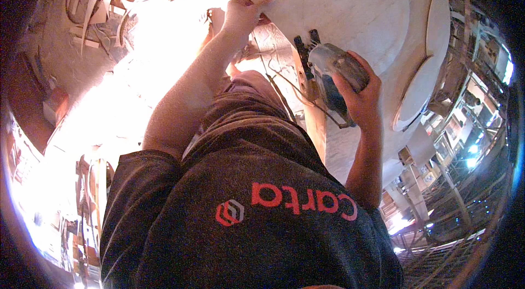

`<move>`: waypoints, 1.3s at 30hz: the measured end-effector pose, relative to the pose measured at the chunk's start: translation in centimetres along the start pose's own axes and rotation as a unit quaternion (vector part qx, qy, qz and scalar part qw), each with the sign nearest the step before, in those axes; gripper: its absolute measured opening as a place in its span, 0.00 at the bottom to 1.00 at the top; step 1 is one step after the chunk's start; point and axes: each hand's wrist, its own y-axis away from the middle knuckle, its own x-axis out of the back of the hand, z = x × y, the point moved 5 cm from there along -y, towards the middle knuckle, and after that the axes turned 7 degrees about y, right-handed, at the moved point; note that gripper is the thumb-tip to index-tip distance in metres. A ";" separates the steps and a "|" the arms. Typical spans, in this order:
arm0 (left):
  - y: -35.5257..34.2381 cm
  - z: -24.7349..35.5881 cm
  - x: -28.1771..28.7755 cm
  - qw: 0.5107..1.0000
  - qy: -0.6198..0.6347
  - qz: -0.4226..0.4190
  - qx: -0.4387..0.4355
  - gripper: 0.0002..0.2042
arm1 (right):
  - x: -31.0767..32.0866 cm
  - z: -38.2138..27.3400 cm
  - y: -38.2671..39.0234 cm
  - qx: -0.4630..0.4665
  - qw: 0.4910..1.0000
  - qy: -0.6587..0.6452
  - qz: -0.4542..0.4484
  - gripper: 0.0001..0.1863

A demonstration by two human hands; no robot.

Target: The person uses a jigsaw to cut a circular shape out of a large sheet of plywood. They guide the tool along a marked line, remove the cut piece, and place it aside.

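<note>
A power tool [331,60] stands at two o'clock along the edge of the board [355,4]; wood scraps [100,12] lie at ten o'clock.

My shirt [235,250] is dark, matt cloth. My power tool [332,63] has a smooth grey casing with a dull, metallic-looking sheen. The broad board [355,4] looks like pale wood, smooth and matt; the rounded panel [418,89] shares that finish.
</note>
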 end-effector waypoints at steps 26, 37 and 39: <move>-1.5 4.1 1.5 0.995 -0.053 0.052 -0.070 0.20 | -0.5 -0.1 0.0 0.004 0.999 0.025 0.039 0.28; -1.7 3.7 1.5 0.995 -0.035 0.050 -0.076 0.19 | -0.2 -0.9 -0.3 0.014 0.999 0.034 0.028 0.26; -1.7 3.7 1.5 0.996 -0.035 0.048 -0.074 0.19 | -0.1 -1.1 -0.4 0.019 0.999 0.036 0.026 0.26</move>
